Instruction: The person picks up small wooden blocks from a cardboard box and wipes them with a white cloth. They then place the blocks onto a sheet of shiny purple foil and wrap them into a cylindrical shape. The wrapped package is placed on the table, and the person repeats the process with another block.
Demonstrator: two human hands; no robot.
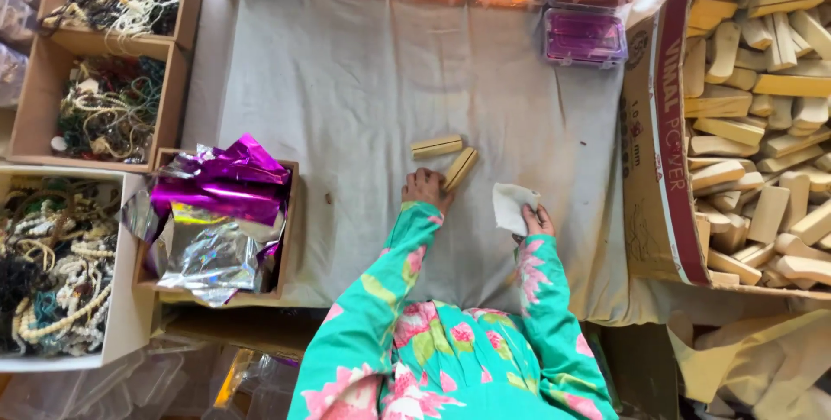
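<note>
My left hand (426,188) touches a wooden block (460,168) on the cloth surface (346,100); my right hand (537,221) pinches a soft white cloth (512,206). The block looks light and stiff, easy to grab by its long sides

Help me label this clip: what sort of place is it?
Probably a small craft or packing workspace: cardboard boxes of tangled bead necklaces, a big carton of pale wooden blocks, and stacked purple plastic cases around a cloth-covered table.
</note>
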